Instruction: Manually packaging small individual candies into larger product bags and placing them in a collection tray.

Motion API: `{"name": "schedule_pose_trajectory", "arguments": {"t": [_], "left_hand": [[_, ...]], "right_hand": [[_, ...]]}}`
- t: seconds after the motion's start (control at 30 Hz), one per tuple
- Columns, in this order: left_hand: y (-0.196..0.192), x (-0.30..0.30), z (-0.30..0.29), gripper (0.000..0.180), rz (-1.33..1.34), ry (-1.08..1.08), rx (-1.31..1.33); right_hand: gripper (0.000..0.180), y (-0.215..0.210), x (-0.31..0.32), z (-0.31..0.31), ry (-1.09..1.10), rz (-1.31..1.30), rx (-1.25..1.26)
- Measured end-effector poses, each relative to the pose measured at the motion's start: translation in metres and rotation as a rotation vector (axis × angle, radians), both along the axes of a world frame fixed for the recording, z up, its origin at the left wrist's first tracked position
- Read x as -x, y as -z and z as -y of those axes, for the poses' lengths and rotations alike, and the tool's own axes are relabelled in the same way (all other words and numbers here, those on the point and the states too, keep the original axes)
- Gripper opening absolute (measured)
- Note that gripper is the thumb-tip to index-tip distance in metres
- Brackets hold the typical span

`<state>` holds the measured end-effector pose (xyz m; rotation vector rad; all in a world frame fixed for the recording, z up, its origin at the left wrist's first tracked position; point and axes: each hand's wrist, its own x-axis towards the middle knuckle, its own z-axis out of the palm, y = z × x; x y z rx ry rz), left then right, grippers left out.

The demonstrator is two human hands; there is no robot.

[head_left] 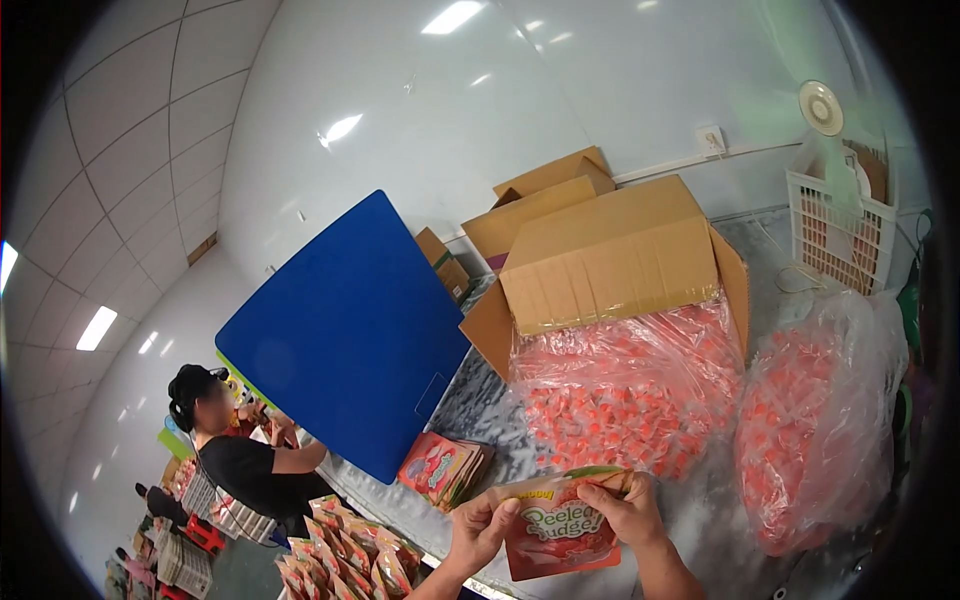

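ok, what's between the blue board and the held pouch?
Head view: a stack of flat pouches lies on the table between the blue board and the held pouch.

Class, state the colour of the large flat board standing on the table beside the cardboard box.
The board is solid blue, shown best in the head view.

Left hand: forearm cut off at the picture's lower edge.
Red pouch: top corners hidden under fingers (both hands pinch it).
Blue board: hides the table's far-left part.
Clear bag: sweets inside too blurred to tell apart.
Co-worker: hands hidden.
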<state>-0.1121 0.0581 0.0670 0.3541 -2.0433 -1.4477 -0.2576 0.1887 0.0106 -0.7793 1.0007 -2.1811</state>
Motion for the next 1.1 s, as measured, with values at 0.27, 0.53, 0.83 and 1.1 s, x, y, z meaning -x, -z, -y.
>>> {"name": "schedule_pose_trajectory", "arguments": {"t": [0.27, 0.53, 0.83, 1.1], "left_hand": [[-0.004, 0.003, 0.007, 0.018, 0.125, 0.015, 0.141], [-0.012, 0.008, 0.007, 0.020, 0.182, 0.042, 0.151], [-0.020, 0.013, -0.014, 0.036, 0.182, -0.094, 0.029], [-0.046, 0.071, -0.070, 0.022, -0.293, 0.283, 0.353]], "right_hand": [[0.016, 0.005, -0.005, 0.010, -0.066, 0.032, -0.044], [0.014, 0.009, -0.002, 0.007, 0.209, -0.224, -0.038], [0.015, 0.000, 0.006, -0.020, 0.070, 0.004, -0.036], [0.012, -0.030, 0.011, -0.068, 0.428, -0.070, 0.314]]}}
